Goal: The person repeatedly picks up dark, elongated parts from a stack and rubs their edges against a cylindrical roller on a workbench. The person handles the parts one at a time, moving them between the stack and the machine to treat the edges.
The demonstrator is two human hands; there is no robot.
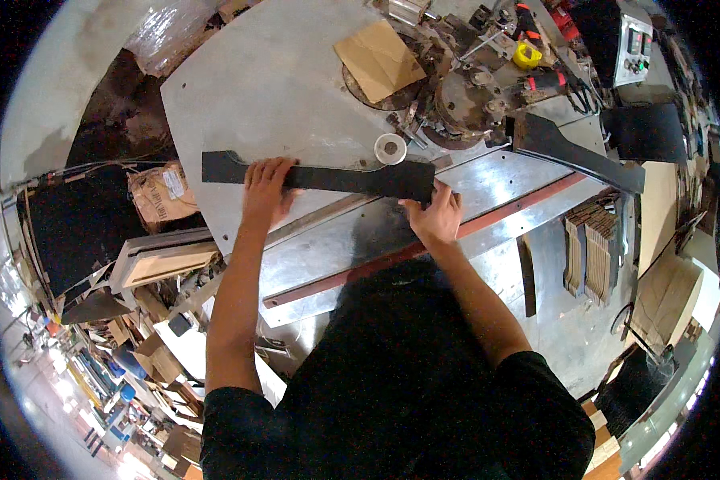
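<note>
A long, dark, flat board with a shallow curved cutout along its far edge lies across the grey metal machine table. My left hand is closed over the board left of its middle, fingers draped on its top. At the right end, my right hand grips the corner between thumb and fingers. Beside the board's far edge, nearer my right hand, stands a round white collar with a dark centre. Whether the two touch, I cannot tell.
Another dark shaped piece lies at the right, above a stack of thin shaped pieces. A red-brown strip crosses the near metal surface. Brown cardboard, a yellow tape measure and dusty machine parts sit at the back.
</note>
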